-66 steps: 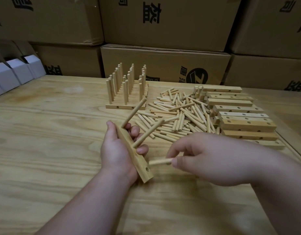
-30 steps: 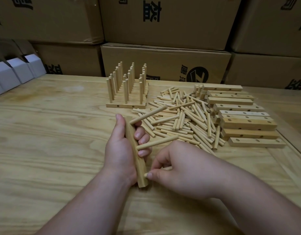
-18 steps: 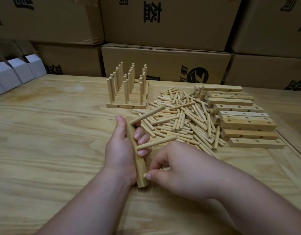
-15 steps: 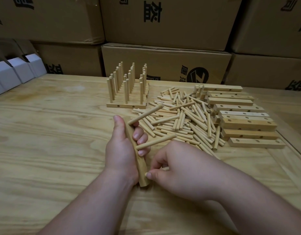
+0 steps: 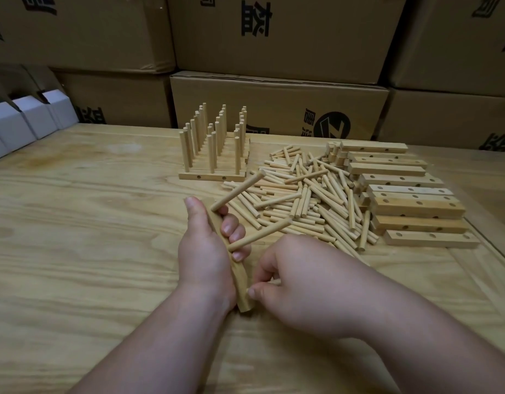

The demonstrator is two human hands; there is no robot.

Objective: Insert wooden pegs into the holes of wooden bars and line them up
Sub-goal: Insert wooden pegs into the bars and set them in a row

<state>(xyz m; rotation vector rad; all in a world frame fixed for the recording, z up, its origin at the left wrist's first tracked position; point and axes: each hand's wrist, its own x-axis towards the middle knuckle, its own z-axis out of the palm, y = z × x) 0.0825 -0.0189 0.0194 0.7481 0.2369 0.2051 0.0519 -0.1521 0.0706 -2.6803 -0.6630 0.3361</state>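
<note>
Bar (image 5: 241,288) in my left hand (image 5: 204,257), fingers wrapped round its middle, thumb up the far end. Its long axis runs near-to-far, near end resting on the surface (image 5: 75,237). Two pegs already seated: far peg (image 5: 238,190) and middle peg (image 5: 260,234), both sticking out to the right and away from me.

Third peg (image 5: 269,282) is pinched between thumb and forefinger of my right hand (image 5: 305,288), mostly hidden by the fingers. It lies crosswise to the bar, tip at the bar's right face near the near end. Can't tell if the tip is in the hole yet; hole itself is covered.

Key relation: bar sits directly left of my right hand, touching at the fingertips. Judgement: push goes leftward, square to the bar's long axis, left hand bracing against it. Any tilt and the peg probably jams.

Supply: loose peg pile (image 5: 302,203) on the surface, right and far of my hands. Blank bars (image 5: 410,206) stacked right of the pile, holes showing. Finished bars (image 5: 214,155) with pegs upright are lined up in a row beyond my left hand; this one likely goes at the near end of that row.

Surface is pale plywood. Cardboard boxes (image 5: 277,109) stacked along the far edge, small white boxes (image 5: 29,118) far left.
</note>
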